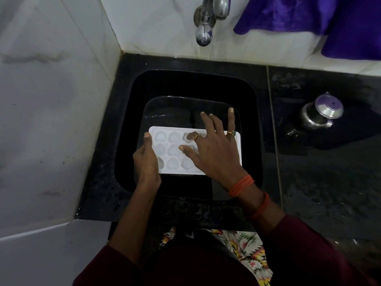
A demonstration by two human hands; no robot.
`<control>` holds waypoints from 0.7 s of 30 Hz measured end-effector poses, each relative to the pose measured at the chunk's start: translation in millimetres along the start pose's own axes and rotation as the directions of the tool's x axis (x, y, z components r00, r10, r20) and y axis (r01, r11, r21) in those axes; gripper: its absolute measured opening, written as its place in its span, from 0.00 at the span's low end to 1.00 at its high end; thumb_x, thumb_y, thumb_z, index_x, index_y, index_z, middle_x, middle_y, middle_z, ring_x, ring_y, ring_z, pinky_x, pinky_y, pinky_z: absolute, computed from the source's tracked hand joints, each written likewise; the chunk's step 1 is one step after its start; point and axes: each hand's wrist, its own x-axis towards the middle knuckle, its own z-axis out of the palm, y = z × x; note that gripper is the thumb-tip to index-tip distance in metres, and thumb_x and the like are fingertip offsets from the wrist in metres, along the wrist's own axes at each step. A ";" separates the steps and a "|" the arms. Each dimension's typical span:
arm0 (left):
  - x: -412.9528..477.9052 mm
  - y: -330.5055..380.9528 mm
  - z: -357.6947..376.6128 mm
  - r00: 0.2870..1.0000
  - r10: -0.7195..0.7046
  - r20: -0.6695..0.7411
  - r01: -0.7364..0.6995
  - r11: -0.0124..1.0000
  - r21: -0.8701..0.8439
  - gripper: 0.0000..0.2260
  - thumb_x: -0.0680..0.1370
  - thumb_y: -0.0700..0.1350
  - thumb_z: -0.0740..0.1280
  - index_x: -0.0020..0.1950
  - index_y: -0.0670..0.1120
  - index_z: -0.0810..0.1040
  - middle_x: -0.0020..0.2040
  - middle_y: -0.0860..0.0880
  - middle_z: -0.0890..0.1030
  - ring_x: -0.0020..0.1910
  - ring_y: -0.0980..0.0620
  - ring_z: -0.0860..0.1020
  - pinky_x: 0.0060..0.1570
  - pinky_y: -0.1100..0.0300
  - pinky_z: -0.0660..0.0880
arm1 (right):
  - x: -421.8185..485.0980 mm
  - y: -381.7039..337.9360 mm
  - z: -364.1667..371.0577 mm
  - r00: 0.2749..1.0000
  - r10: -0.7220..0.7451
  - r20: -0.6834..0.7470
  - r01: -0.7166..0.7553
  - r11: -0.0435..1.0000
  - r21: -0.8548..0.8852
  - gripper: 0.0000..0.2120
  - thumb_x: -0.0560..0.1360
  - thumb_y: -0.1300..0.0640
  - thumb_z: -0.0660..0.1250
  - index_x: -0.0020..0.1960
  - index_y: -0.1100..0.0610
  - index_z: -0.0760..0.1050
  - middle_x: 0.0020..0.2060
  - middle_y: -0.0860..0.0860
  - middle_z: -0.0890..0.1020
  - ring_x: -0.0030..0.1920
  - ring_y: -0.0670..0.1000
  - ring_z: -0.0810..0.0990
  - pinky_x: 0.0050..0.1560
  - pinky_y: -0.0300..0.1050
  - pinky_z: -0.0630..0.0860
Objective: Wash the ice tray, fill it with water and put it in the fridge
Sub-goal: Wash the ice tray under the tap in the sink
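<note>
The white rectangular plastic ice tray (171,150), with three rows of heart-shaped wells, sits face up and roughly level, long side left to right, over the near half of the black square sink basin (132,112).

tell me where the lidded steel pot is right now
In the head view the lidded steel pot stands on the black counter, right of the sink and below the purple cloth.
</note>
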 end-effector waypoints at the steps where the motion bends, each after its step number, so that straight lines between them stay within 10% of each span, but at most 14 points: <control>1: 0.3 0.1 -0.3 1.000 -0.003 0.002 0.003 1.000 -0.005 0.16 0.81 0.62 0.62 0.44 0.53 0.81 0.44 0.52 0.85 0.45 0.48 0.85 0.48 0.50 0.82 | -0.1 0.3 -0.7 1.000 -0.002 -0.007 0.002 1.000 -0.001 0.26 0.79 0.32 0.56 0.52 0.48 0.86 0.71 0.61 0.75 0.72 0.61 0.72 0.78 0.66 0.36; 21: 0.2 -1.7 3.8 1.000 -0.006 0.002 0.006 1.000 -0.008 0.16 0.81 0.63 0.62 0.46 0.54 0.81 0.48 0.50 0.86 0.48 0.46 0.85 0.55 0.44 0.82 | -16.6 -3.7 -5.1 0.996 -0.001 -0.088 0.019 0.979 0.204 0.26 0.79 0.31 0.57 0.51 0.49 0.85 0.72 0.56 0.74 0.74 0.54 0.70 0.79 0.66 0.37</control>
